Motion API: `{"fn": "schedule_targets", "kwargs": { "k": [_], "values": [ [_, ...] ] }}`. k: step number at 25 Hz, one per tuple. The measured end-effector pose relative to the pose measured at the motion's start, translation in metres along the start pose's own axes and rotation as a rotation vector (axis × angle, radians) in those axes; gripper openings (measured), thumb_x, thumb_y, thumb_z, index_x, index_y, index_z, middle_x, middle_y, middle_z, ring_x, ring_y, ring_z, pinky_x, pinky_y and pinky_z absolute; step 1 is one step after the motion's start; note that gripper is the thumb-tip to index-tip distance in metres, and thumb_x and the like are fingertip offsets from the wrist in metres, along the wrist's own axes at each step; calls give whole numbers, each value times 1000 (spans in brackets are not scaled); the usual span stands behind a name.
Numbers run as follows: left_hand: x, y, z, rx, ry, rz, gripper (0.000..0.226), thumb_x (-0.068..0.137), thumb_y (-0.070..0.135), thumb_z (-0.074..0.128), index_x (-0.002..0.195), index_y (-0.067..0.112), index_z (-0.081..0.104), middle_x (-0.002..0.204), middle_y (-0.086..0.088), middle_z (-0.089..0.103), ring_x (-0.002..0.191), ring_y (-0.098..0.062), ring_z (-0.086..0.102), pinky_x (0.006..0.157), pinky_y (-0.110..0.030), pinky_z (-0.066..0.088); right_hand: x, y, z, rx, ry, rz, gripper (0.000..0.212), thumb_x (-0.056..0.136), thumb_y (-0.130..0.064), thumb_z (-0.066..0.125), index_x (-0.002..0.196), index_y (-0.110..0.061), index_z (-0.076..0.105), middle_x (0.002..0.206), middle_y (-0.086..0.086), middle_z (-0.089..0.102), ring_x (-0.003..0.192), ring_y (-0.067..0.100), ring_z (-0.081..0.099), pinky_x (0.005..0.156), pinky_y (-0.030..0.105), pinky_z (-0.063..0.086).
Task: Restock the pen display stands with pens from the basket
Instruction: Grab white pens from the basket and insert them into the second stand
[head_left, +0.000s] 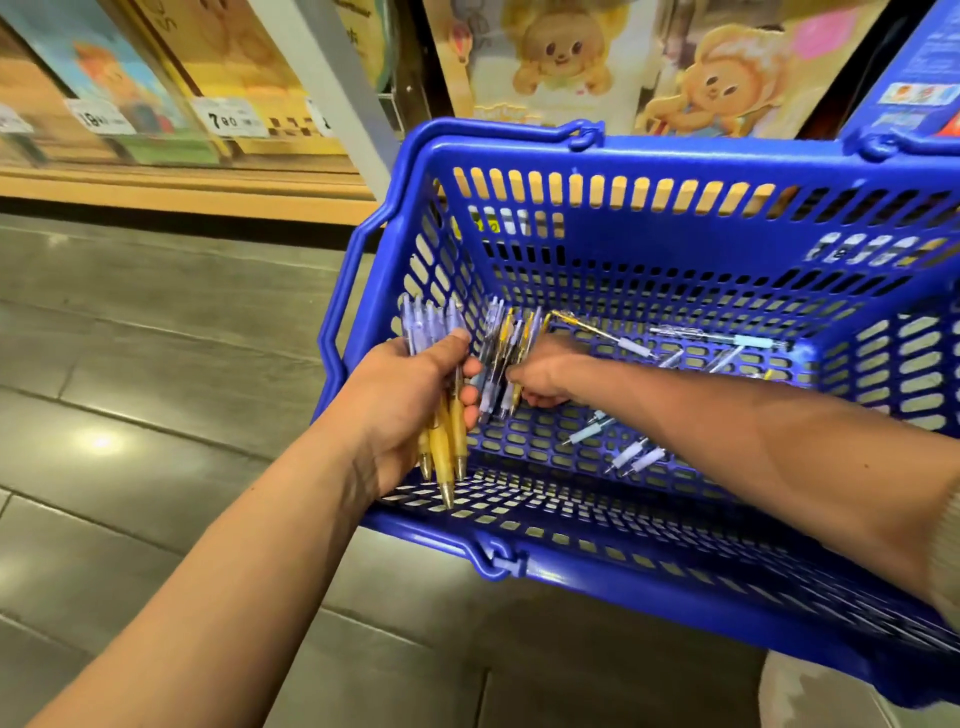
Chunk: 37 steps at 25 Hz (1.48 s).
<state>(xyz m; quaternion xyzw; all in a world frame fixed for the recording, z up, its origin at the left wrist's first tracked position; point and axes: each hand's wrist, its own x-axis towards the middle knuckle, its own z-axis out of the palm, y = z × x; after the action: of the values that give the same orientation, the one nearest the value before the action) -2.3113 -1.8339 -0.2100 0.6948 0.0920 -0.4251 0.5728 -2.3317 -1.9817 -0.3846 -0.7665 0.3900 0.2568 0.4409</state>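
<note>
A blue plastic basket (571, 161) fills the middle and right of the head view. My left hand (410, 400) grips a bunch of yellow pens (444, 441) at the basket's left wall, tips pointing down. Inside the basket, right beside the left hand, my right hand (545, 379) holds a second bunch of yellow and pale blue pens (506, 358). Several loose pens (631, 454) with pale grips lie scattered on the basket's floor, and others (727, 338) lie near its far wall. No pen display stand is in view.
Low wooden shelves (182, 192) with price tags (228, 122) and picture packs run along the back left. Cartoon-printed packs (550, 57) stand behind the basket. A second blue basket (914, 83) shows at the top right. Grey floor tiles (156, 364) spread to the left.
</note>
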Motion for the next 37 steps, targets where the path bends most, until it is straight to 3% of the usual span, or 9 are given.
{"fn": "schedule_targets", "kwargs": {
  "k": [6,12,18,23,26,29,32,34,37],
  "values": [
    [7,0,-3,14,-15,-25,13,101,19,61,108,9,58,71,-2,64,50,-12,56,50,-28,55,0,45,-33,-102,-68,32,27,98,-29,62,92,-3,69,65,5,66,44,13,57,54,23,54],
    [15,1,-3,40,-40,-73,14,98,19,65,99,5,64,69,-5,63,52,-14,60,50,-28,57,-16,74,-75,179,-224,48,19,100,-22,63,94,-4,66,81,7,71,61,8,68,51,17,53],
    [19,4,0,74,-6,-102,12,104,15,54,99,9,63,85,-10,73,62,-17,71,63,-35,62,-53,56,-84,350,-560,-94,32,102,-22,59,117,5,65,103,15,74,91,20,73,77,26,61],
    [22,-4,5,125,11,-95,16,105,16,52,113,3,59,102,-18,71,81,-27,71,68,-46,64,-87,22,-62,543,-674,-296,22,105,-21,52,115,-8,67,95,9,76,86,17,73,78,25,59],
    [21,-5,4,143,-16,-107,23,104,18,54,116,0,60,94,-15,70,70,-28,70,58,-44,63,-101,8,-44,535,-628,-373,23,105,-20,51,108,-5,68,86,4,73,76,14,70,73,23,59],
    [22,-7,3,107,-14,-101,31,103,18,56,129,0,56,96,-12,74,71,-27,73,60,-48,63,-111,0,-32,407,-439,-460,27,104,-24,53,91,-8,69,86,-11,61,71,12,70,67,23,59],
    [21,-10,3,116,1,-79,37,102,14,57,134,-5,51,85,-9,73,58,-24,72,48,-40,58,-113,-2,-32,246,-349,-516,33,103,-31,55,90,-5,71,88,6,73,78,17,71,71,25,61],
    [21,-9,0,105,-6,-89,35,102,12,57,131,-7,52,80,-9,74,57,-26,72,48,-39,58,-115,-2,-36,219,-360,-530,33,103,-31,56,92,-4,71,90,8,75,78,14,71,72,24,60],
    [19,-5,-3,82,-60,-113,26,101,15,57,115,-6,64,82,-15,73,62,-30,72,53,-43,61,-120,-2,-40,220,-320,-552,30,104,-29,53,83,-13,68,69,-12,72,65,-3,67,59,12,51]
  ]
}}
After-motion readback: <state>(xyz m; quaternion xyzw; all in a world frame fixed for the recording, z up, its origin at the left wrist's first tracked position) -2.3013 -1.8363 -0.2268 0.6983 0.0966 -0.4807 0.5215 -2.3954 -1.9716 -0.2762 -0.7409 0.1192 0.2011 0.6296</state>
